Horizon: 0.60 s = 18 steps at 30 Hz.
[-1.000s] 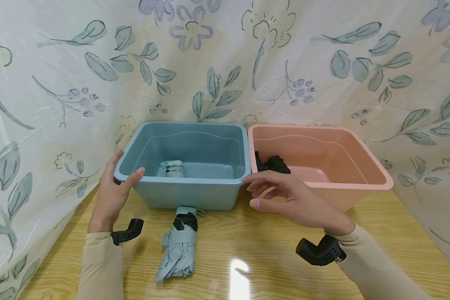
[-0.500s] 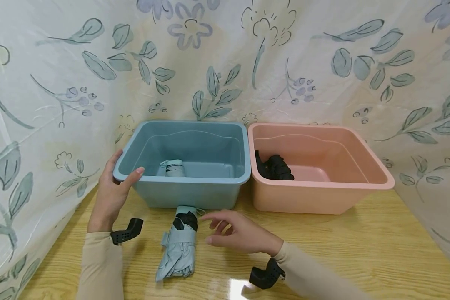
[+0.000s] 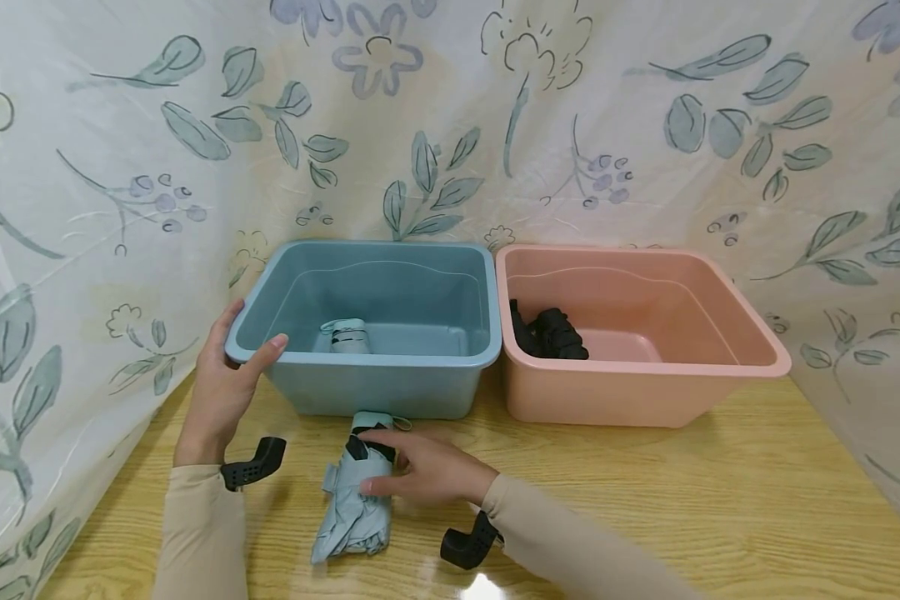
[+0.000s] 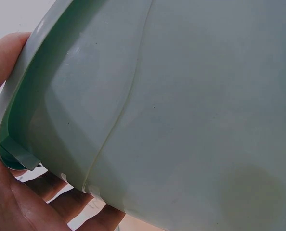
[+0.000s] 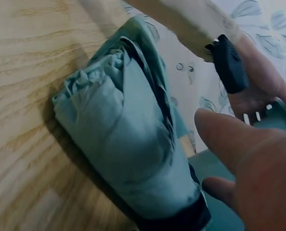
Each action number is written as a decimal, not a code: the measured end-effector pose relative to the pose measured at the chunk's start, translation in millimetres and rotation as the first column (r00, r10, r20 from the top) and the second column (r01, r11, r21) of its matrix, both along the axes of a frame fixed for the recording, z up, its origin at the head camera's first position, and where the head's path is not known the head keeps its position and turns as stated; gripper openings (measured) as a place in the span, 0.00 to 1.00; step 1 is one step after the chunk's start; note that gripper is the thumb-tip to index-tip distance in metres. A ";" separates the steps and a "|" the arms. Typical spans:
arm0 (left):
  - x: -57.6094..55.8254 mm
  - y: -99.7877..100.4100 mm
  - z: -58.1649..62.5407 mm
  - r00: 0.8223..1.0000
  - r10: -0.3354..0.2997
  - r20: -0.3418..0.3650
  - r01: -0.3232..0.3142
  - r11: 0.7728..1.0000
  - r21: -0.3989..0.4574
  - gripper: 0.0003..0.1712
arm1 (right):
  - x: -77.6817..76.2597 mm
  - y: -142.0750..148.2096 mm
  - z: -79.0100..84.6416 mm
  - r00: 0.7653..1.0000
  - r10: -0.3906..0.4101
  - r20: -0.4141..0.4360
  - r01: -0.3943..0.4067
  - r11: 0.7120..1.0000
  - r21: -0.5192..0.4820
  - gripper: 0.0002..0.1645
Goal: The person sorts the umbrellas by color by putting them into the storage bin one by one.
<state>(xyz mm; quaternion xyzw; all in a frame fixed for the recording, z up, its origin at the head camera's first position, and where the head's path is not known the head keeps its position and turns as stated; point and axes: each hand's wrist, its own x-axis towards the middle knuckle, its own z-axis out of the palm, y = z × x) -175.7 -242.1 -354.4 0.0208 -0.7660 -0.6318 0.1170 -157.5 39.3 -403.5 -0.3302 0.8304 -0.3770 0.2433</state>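
Note:
At the front left corner of the blue plastic bin (image 3: 390, 392), my left hand (image 3: 221, 387) grips the rim. In the left wrist view the thumb lies over the rim and the fingers pass along the outer wall (image 4: 181, 120). A folded light-blue umbrella (image 3: 356, 508) with a black band near its handle lies on the wooden table in front of the bin. Over its upper part is my right hand (image 3: 431, 467), thumb and forefinger spread apart. The right wrist view shows the thumb (image 5: 225, 134) beside the umbrella (image 5: 119, 139), with a gap between them.
A pink bin (image 3: 600, 396) stands against the blue one's right side, with a crumpled black item (image 3: 558, 335) inside. Another pale-blue rolled object (image 3: 349, 337) with a loop lies in the blue bin. Floral sheeting (image 3: 420, 117) hangs behind the wooden table (image 3: 645, 483).
My right hand has moved left and down from the join of the two bins to the umbrella. The left hand has stayed at the blue bin's corner.

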 end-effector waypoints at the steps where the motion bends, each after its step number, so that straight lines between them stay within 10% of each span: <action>1: 0.0 -0.2 -0.2 1.000 -0.001 -0.001 0.001 1.000 0.002 0.50 | 0.9 -3.3 -0.4 1.000 -0.005 -0.015 0.006 1.000 0.030 0.39; 18: 1.6 -3.7 -1.1 1.000 -0.006 0.000 0.006 1.000 -0.014 0.50 | 20.9 -42.0 -3.7 0.987 -0.095 -0.133 0.128 0.957 0.261 0.44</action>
